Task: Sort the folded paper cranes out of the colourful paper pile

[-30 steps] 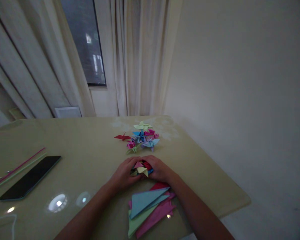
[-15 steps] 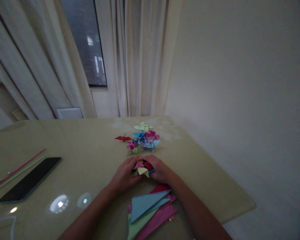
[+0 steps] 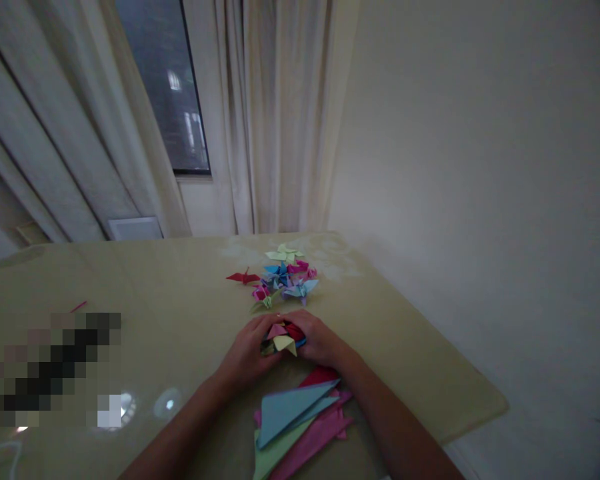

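In the lower middle of the frame, the left hand (image 3: 243,350) and right hand (image 3: 320,339) grip, with curved fingers, one bundle of folded papers (image 3: 284,343); above, one red paper crane (image 3: 243,277) lies on the bench (image 3: 180,280).

A paper bundle (image 3: 283,343) is between the hands (image 3: 245,349), with cranes (image 3: 280,273) behind and folded sheets (image 3: 287,412) before it on the table (image 3: 405,347).

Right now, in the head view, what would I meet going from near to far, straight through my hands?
Stack of folded paper, bundle of small folded papers between your left hand and right hand, cluster of colorful paper cranes, pale green folded paper, curtain.
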The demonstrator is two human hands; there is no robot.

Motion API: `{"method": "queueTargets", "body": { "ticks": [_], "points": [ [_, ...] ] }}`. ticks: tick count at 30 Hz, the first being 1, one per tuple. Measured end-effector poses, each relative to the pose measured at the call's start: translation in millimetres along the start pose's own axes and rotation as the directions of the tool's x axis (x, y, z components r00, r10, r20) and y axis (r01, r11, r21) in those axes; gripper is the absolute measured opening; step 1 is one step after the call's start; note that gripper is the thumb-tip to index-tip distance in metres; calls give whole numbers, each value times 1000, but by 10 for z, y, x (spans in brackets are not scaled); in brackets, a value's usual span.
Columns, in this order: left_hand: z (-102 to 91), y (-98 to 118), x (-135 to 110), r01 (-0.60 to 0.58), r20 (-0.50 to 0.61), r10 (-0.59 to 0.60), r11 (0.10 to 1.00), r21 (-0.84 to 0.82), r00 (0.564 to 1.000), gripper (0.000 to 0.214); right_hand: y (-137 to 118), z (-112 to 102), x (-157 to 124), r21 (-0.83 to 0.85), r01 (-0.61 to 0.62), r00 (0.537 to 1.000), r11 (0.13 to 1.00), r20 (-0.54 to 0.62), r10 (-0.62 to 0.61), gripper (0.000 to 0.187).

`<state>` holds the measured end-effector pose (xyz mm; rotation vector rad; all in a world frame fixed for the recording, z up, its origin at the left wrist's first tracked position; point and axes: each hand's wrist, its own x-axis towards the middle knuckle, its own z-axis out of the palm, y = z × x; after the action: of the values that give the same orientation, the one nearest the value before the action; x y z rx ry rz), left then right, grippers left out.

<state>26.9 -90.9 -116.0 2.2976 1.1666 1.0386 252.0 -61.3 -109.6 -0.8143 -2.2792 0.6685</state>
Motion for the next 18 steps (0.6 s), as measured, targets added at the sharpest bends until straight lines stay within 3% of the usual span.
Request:
{"method": "queueTargets", "body": {
  "ticks": [18],
  "points": [
    [15,-9,-1,5,5,-5,1000,-20,1000,55,13,2,-5,-1,-1,1000,1000,8,1,69]
  ]
}}
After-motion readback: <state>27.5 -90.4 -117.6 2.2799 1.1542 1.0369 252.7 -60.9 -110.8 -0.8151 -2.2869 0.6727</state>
